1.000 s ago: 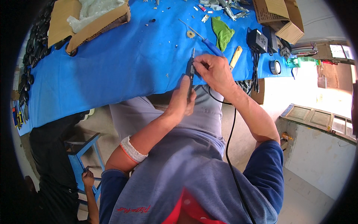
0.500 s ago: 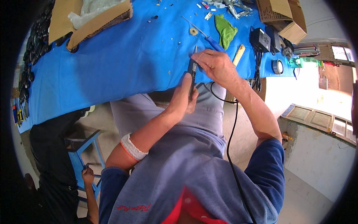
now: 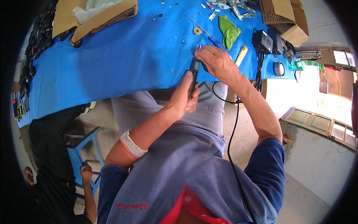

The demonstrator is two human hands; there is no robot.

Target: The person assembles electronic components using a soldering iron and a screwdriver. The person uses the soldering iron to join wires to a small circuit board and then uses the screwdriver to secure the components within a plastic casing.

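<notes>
My left hand [image 3: 183, 95] is wrapped round a slim black device [image 3: 195, 70], thumb along its side, and holds it upright at the near edge of the blue-covered table. Greyish inner parts show on the face of the device. At its top end my right hand [image 3: 217, 62] is closed in a pinch; whether the fingers also hold some small part is hidden. A blue-handled screwdriver [image 3: 213, 39] lies just beyond the right hand, its tip pointing away to the left. Beside it are a tan ring-shaped piece [image 3: 197, 31] and a green cloth [image 3: 228, 33].
Open cardboard boxes stand at the far left [image 3: 100, 23] and far right [image 3: 285, 18]. Black rounded items [image 3: 37, 41] line the left edge. Power adapters [image 3: 263, 42], a tape roll [image 3: 279, 68] and a wooden strip [image 3: 241, 56] lie right. A co-worker's hand [image 3: 86, 172] is lower left.
The view has shifted slightly. The black device has turned a little, so more of its inner face shows. My right hand stays at its top end.
</notes>
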